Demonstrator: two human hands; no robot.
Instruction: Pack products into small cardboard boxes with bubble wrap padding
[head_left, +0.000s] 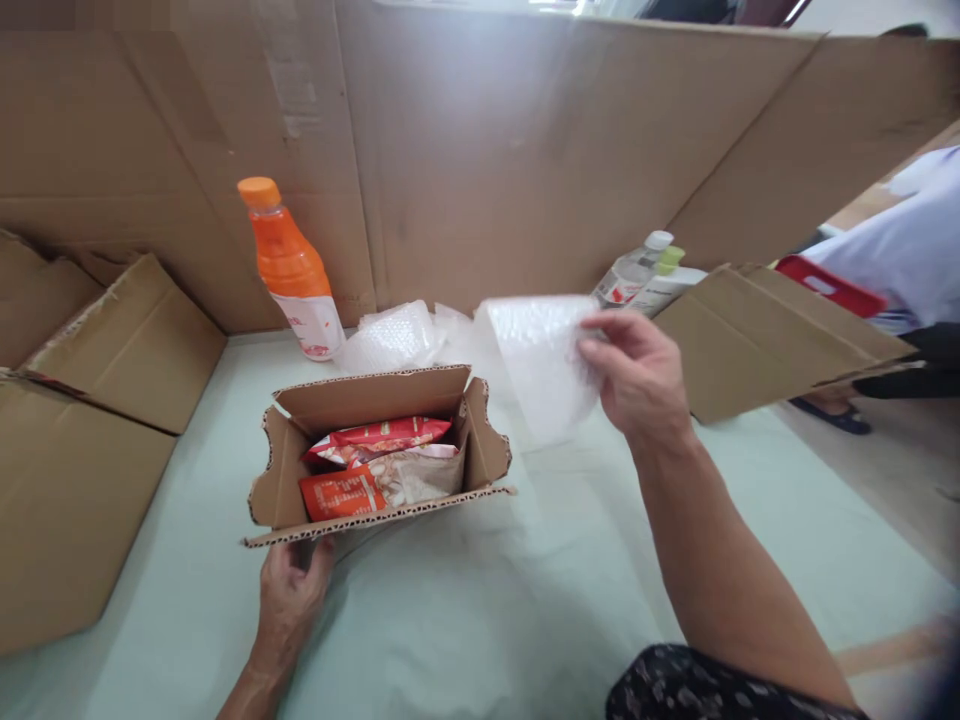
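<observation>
Your right hand (637, 370) pinches 1 bubble-wrap sheet (544, 365); holding only its edge could let it slip. Your left hand (294, 590) is at the box (375, 395), grip hidden.

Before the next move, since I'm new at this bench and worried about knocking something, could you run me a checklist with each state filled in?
1. Box open at the top: ok, the red packet and the orange-and-beige packet show inside.
2. Grip on the raised bubble wrap: ok, the right hand pinches it.
3. Raised bubble wrap clear of the box opening: ok, it hangs to the right.
4. Left hand firm on the box: cannot tell, partly hidden at its near side.
5. Orange bottle apart from the box: ok, it stands behind.
</observation>
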